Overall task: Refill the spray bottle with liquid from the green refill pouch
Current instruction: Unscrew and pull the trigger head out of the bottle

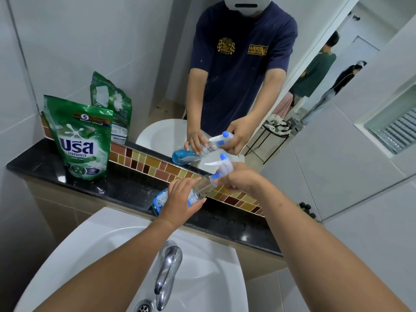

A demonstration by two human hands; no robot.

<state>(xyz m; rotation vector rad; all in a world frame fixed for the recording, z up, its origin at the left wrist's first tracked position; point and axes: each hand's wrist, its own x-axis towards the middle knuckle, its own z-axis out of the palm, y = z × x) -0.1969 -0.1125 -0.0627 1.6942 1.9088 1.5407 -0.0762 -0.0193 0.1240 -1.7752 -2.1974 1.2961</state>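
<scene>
Green pouch (81, 140), blue-capped clear bottle (203, 185)

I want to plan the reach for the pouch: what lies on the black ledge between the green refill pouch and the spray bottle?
Head view: only bare, wet black stone ledge between green refill pouch and clear blue-capped spray bottle.

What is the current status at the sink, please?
Left hand grips spray bottle; right hand grips its spray head. Green refill pouch upright, untouched. Nothing blocking.
</scene>
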